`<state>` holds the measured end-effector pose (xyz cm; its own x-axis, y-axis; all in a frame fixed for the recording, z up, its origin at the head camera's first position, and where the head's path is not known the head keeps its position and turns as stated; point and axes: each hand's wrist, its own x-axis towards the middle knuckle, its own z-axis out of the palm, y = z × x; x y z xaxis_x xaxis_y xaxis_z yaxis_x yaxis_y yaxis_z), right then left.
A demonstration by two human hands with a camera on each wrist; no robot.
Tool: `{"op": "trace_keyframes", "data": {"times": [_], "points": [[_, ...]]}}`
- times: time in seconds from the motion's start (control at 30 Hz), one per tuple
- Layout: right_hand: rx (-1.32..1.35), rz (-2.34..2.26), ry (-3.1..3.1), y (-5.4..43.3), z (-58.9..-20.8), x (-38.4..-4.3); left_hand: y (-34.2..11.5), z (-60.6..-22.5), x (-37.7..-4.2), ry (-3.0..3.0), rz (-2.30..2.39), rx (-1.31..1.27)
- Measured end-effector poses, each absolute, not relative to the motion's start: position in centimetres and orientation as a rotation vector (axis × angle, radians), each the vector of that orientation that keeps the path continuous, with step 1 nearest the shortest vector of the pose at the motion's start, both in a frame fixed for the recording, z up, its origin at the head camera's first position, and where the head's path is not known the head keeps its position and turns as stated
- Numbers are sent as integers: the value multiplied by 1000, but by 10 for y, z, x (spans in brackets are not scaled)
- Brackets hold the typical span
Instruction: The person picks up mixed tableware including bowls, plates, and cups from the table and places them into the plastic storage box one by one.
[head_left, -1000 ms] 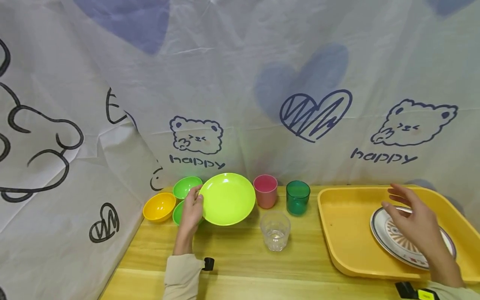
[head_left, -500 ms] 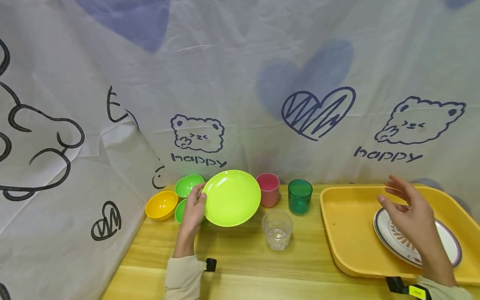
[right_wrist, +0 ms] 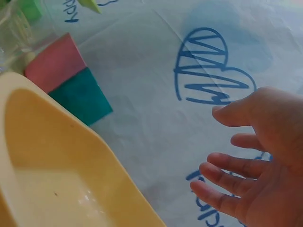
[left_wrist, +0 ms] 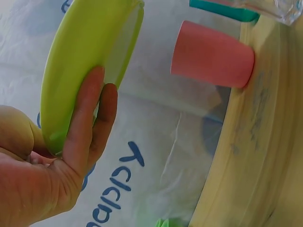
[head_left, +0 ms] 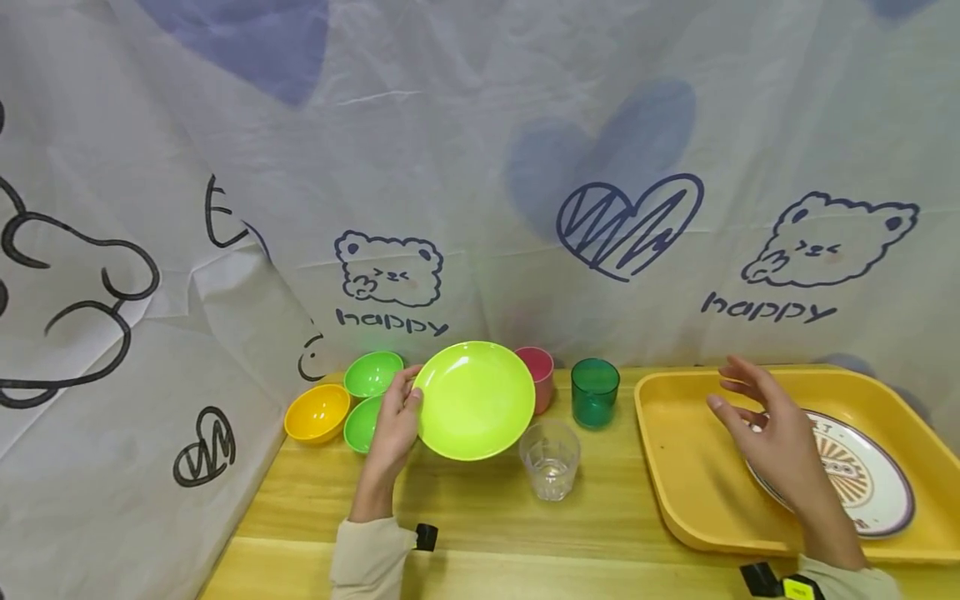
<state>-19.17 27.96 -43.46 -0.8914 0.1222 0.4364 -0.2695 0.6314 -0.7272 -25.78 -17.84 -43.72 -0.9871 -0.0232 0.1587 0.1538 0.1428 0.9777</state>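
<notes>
My left hand [head_left: 396,425] grips the left rim of a lime-green plate [head_left: 476,402], thumb on one face and fingers behind it. The plate is raised over the table and tilted, its upper face toward the head camera. In the left wrist view the plate [left_wrist: 80,61] appears from its side, between thumb and fingers. My right hand [head_left: 776,437], fingers apart and slightly bent, holds nothing above a yellow tray [head_left: 693,500]. A white plate [head_left: 892,492] with a brown sunburst pattern lies in that tray, partly behind the right hand.
A clear glass [head_left: 551,467] stands in front of a pink cup [head_left: 542,379] and a green cup [head_left: 596,393]. Two green bowls, one at the back [head_left: 373,375], and a yellow bowl [head_left: 318,413] sit at the left. A printed cloth [head_left: 480,167] hangs behind the table.
My left hand has carried the lime-green plate to the right, so it overlaps more of the pink cup. My right hand has moved left over the tray, uncovering more of the white plate.
</notes>
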Motion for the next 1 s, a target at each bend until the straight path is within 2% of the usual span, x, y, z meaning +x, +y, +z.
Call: {"op": "trace_keyframes", "data": {"times": [1.0], "points": [[358, 1276, -2411, 215, -443, -192, -144, -448, -254, -2260, -2146, -338]]}}
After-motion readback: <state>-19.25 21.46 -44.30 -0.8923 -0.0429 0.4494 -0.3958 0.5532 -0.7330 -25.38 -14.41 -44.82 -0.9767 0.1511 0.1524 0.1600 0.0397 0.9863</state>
